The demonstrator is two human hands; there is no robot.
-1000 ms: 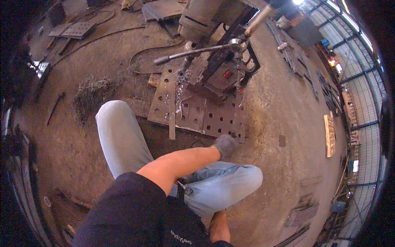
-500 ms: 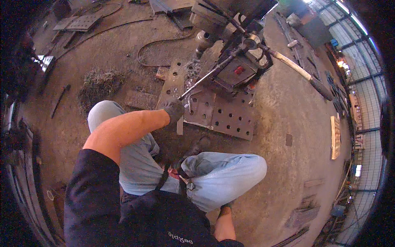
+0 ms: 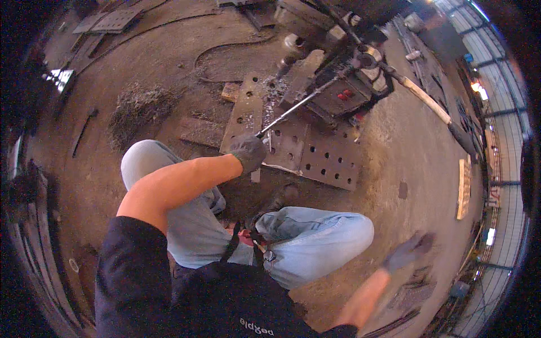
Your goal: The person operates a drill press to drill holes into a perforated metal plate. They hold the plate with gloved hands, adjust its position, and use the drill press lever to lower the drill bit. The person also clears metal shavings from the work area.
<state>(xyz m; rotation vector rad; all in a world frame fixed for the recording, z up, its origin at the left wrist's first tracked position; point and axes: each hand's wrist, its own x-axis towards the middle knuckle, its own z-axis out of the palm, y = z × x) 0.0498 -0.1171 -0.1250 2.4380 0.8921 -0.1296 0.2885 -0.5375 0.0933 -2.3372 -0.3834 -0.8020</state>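
My left hand (image 3: 248, 153), in a dark glove, is closed on the lower end of a shiny metal feed lever (image 3: 296, 111). That lever slants up to the hub of a dark drilling machine (image 3: 342, 101) with red buttons on its side. Out from the same hub, to the right, runs another arm with a pale, worn sleeve (image 3: 425, 101) and a black grip. The machine stands on a thick steel plate (image 3: 332, 163) drilled with rows of round holes, strewn with shavings. Off to my right, my gloved right hand (image 3: 408, 252) hovers over the floor, its fingers smeared by motion.
A heap of metal shavings (image 3: 135, 112) lies on the floor to the left, near a thin dark hammer-like tool (image 3: 83, 132). A hose (image 3: 211, 50) curls behind the plate. Wooden slats (image 3: 464, 188) and steel pieces (image 3: 414, 296) lie at the right.
My right hand has swung out from beside my right knee to the right. My left hand stays on the lever; the whole view has shifted slightly.
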